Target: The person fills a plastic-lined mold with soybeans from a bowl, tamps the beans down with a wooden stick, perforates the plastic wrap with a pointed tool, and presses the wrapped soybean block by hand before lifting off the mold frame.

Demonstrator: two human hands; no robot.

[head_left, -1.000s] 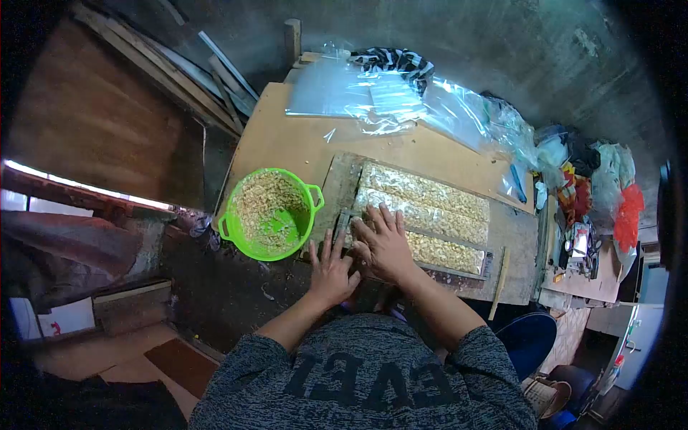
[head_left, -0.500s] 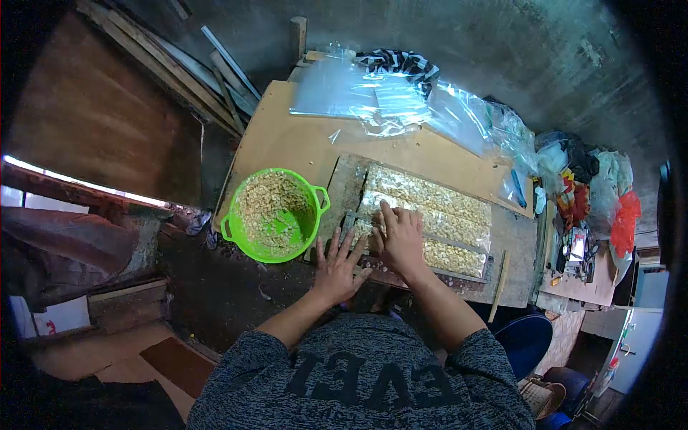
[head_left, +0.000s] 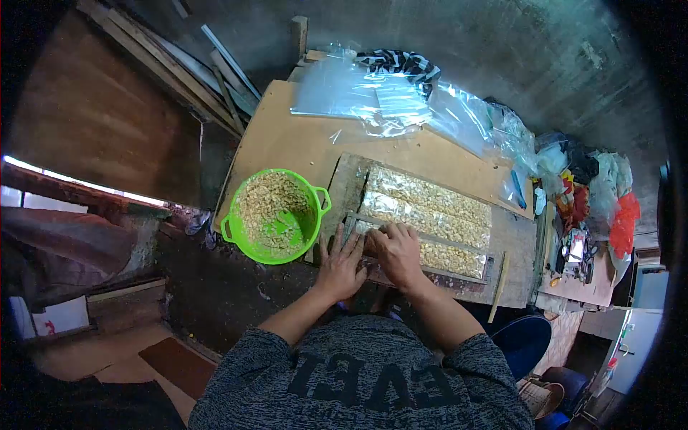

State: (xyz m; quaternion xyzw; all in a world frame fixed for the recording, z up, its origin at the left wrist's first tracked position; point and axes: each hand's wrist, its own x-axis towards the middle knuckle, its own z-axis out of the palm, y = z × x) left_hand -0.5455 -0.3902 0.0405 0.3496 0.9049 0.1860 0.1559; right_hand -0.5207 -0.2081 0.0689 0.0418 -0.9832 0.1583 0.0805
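Observation:
A wooden board lies on the table, bearing rows of pale, crumbly pieces under clear plastic. A narrow frame borders the nearest row. My left hand rests at the frame's left end, fingers extended and somewhat apart. Close beside it, my right hand is closed, its fingers curled down over the left part of the near row. Whatever is under those fingers is hidden. Left of both hands sits a green basin with two handles, partly filled with the same crumbly pieces.
Clear plastic sheets lie along the table's back edge. A thin wooden stick lies at the board's right. Bags, including a red one, crowd the far right. A blue object lies near the back right corner.
My right hand has curled its fingers and moved slightly down towards my left hand. My left hand has shifted a little, its fingers less spread. The basin and board have stayed put.

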